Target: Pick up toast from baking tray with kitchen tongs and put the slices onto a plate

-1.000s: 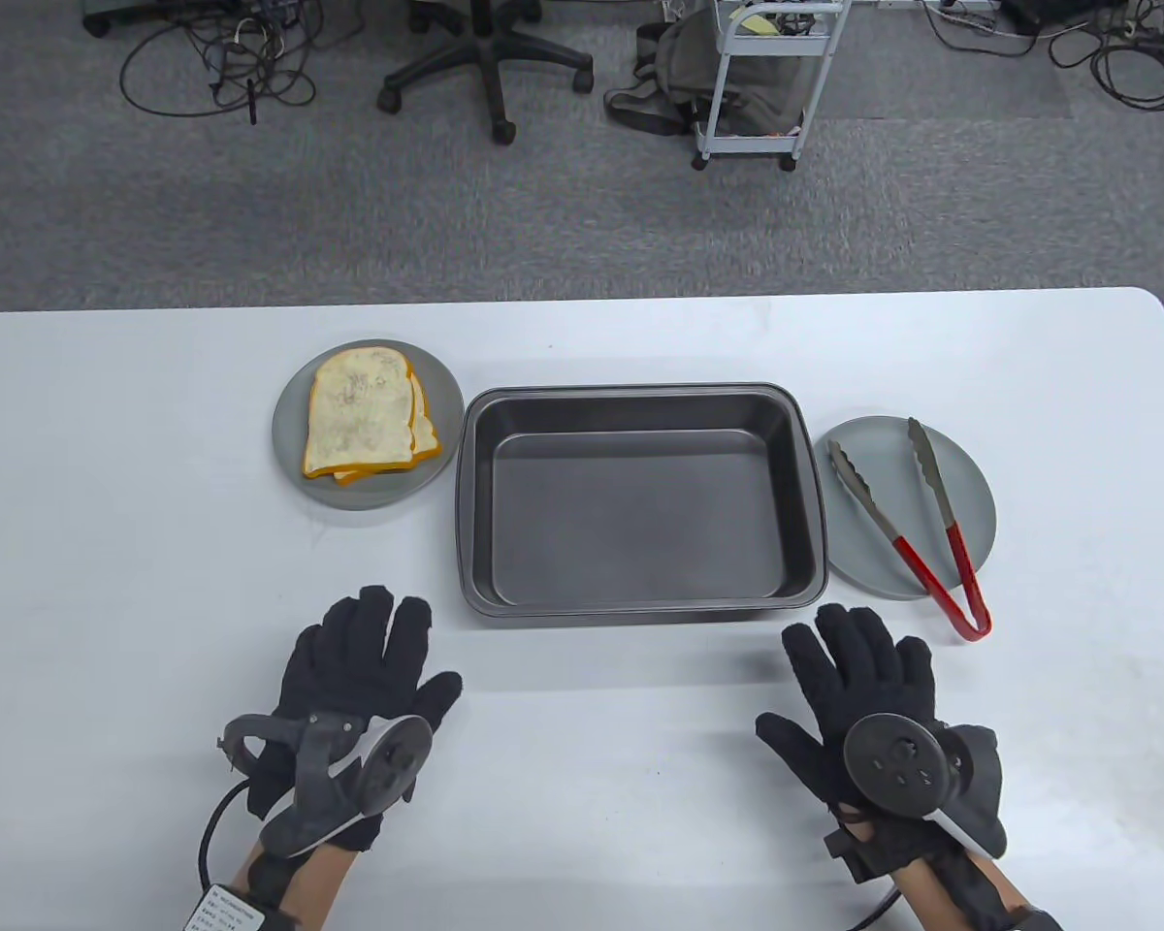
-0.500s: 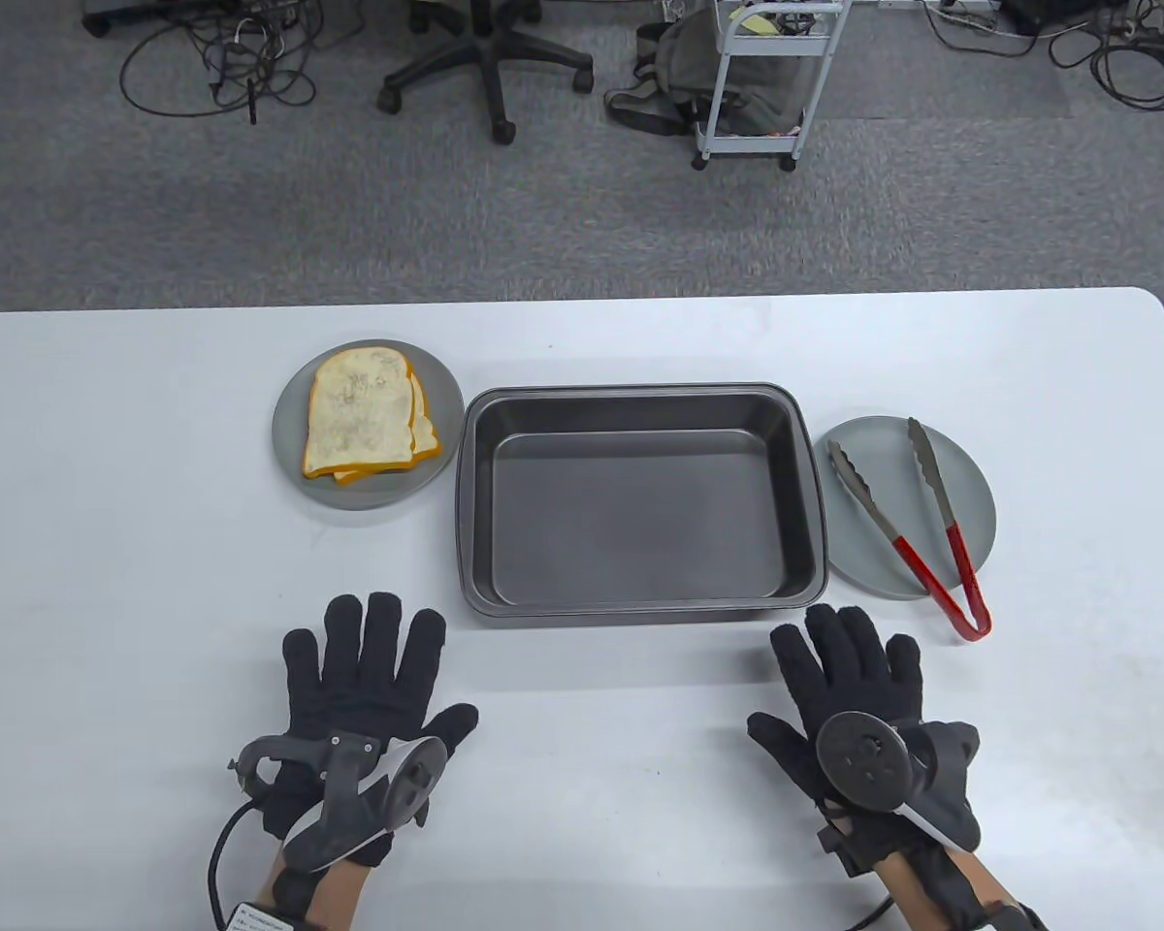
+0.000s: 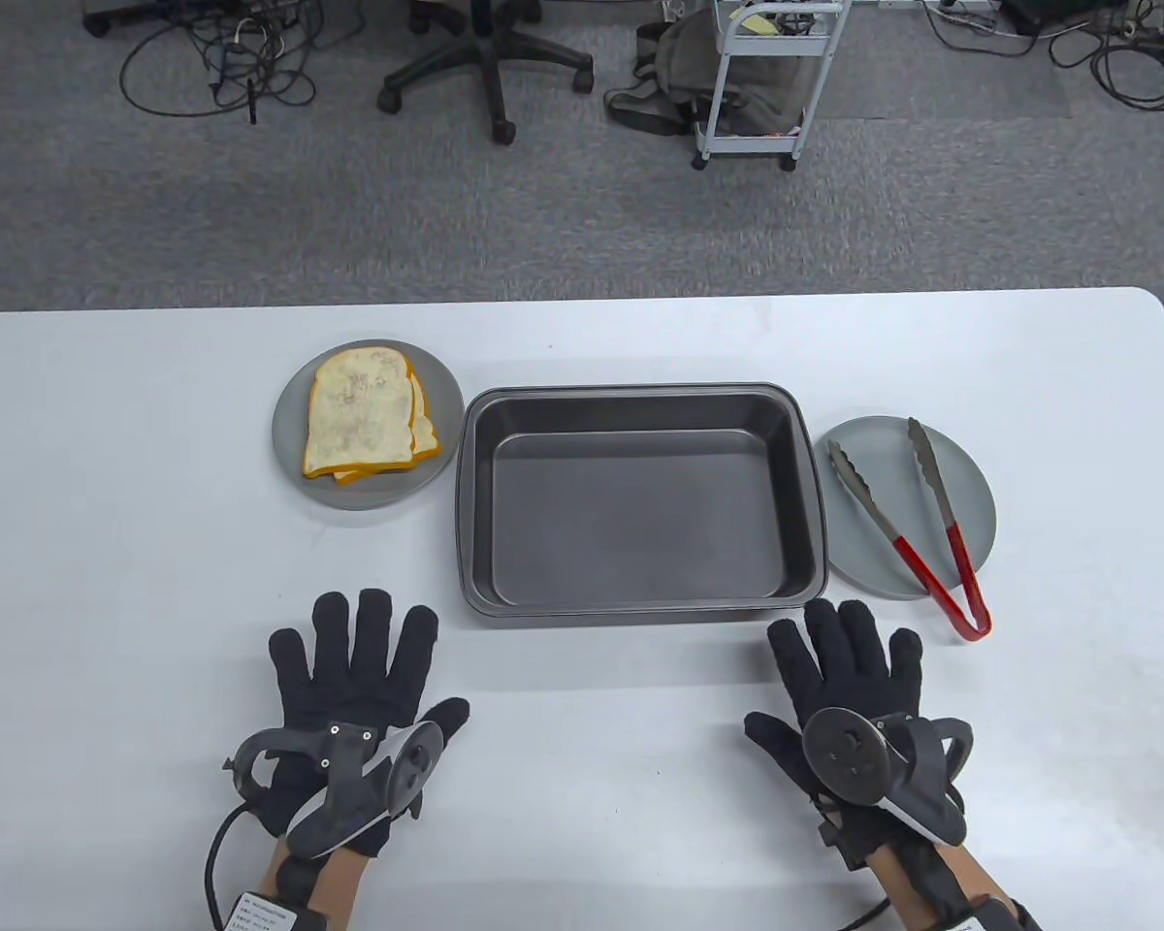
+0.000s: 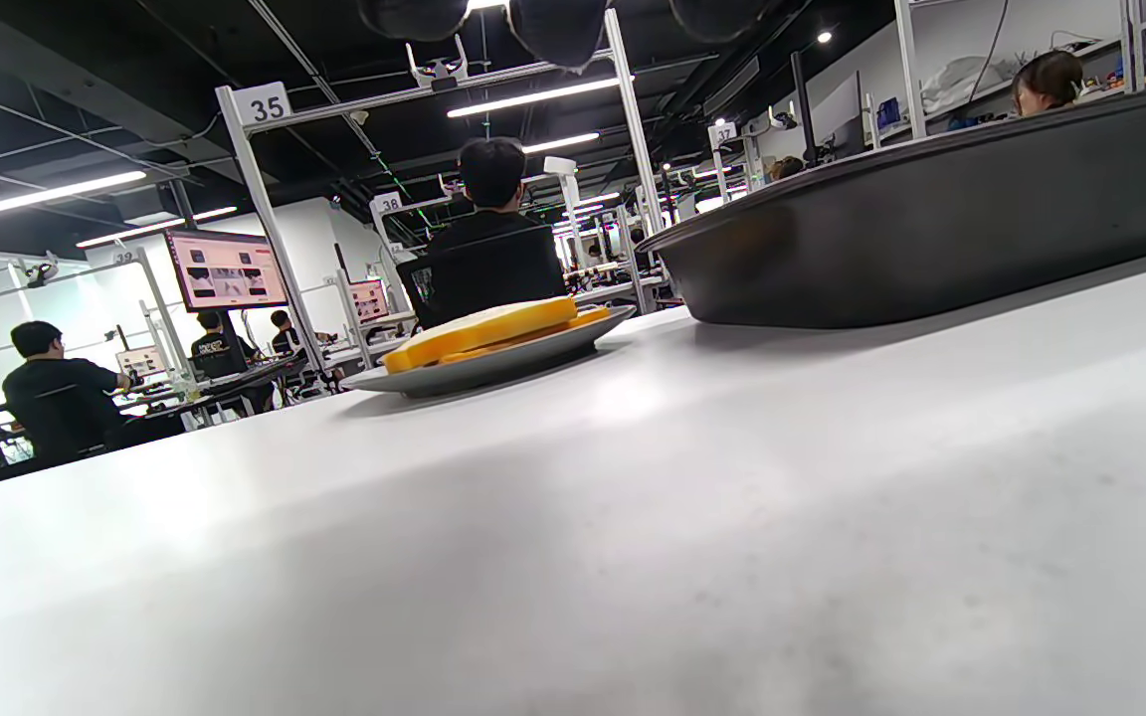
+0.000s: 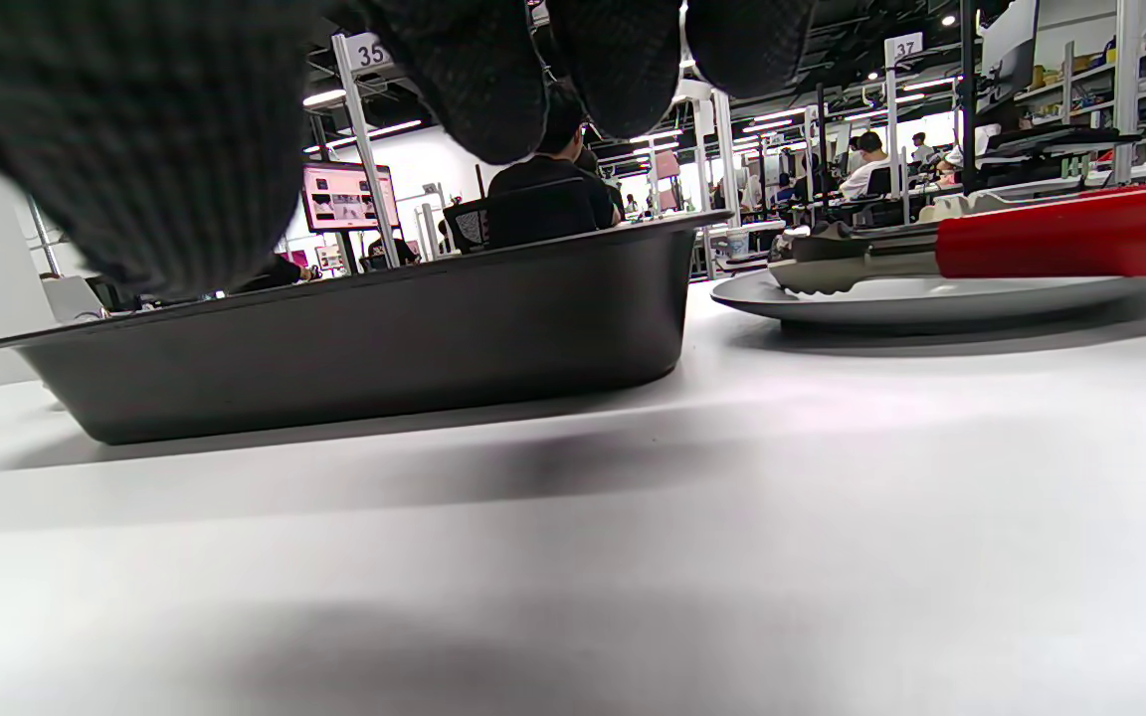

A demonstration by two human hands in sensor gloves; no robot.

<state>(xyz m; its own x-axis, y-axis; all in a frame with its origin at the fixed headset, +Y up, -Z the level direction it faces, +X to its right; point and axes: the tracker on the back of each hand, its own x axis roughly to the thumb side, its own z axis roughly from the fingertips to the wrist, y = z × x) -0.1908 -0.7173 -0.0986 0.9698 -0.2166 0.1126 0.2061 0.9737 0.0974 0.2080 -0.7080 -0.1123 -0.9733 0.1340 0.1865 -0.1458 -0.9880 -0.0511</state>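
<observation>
Two toast slices point(image 3: 361, 417) point(image 4: 493, 328) lie stacked on a grey plate point(image 3: 291, 456) point(image 4: 493, 366) left of the dark baking tray point(image 3: 640, 592) point(image 4: 931, 249) point(image 5: 384, 328), whose inside holds nothing. Red-handled tongs point(image 3: 917, 524) point(image 5: 1031, 244) rest spread on a second grey plate point(image 3: 970, 485) point(image 5: 931, 298) to the tray's right, the handle end hanging over the plate's near rim. My left hand point(image 3: 364, 669) lies flat on the table with fingers spread, near the tray's front left corner. My right hand point(image 3: 849, 664) lies flat by the front right corner, just left of the tongs' handle. Neither hand holds anything.
The white table point(image 3: 582, 776) ends at a far edge, with carpet beyond. An office chair base point(image 3: 490, 68), a white cart point(image 3: 761, 87) and cables stand on the floor. People sit at desks in the background of both wrist views.
Both hands have slid slightly forward and flattened, the left hand's fingers spreading wider. Toast, tray, plates and tongs have not moved.
</observation>
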